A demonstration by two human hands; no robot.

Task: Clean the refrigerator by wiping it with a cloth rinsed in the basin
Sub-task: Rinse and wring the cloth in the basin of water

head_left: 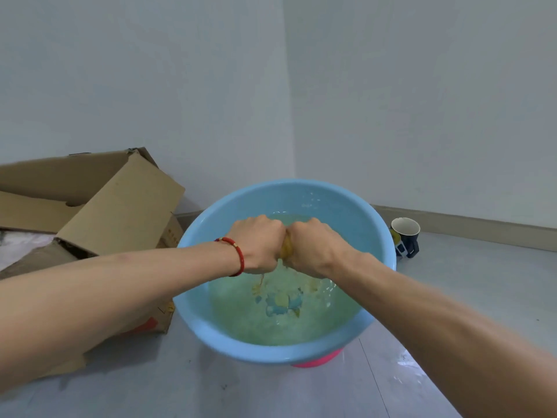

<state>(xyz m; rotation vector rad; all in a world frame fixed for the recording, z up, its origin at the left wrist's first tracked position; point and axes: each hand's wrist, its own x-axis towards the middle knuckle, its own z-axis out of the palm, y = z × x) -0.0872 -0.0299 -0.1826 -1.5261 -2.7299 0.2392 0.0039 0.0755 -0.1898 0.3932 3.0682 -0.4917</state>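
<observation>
No brand, label or legible writing is showing on any object; a faint mark on the side of the cardboard box (120, 212) is too small to read

The left hand (259, 244) and the right hand (313, 247) are meeting knuckle to knuckle above the middle of the blue basin (379, 236), each one curling into a tight fist around the yellow cloth (286, 245). Only a narrow twisted strip of the cloth is showing in the seam between the two fists, and a thin yellowish stream is falling from beneath the left hand into the basin. A red bracelet (239, 256) is circling the left wrist. Both forearms are reaching in from the near corners and converging over the basin

The basin, directly under the hands, is holding cloudy, pale yellow-green water (280, 315) with ripples and foam below the fists. A pink container (319, 360) is peeking out from beneath the basin's near rim, on the side toward the person. The open cardboard box is lying to the left of the left hand, its flaps spreading against the wall; its contents cannot be told. A dark mug (405, 233) with a pale interior is standing on the floor to the right of the right hand, just beyond the basin's rim; whether anything is inside it cannot be told
</observation>
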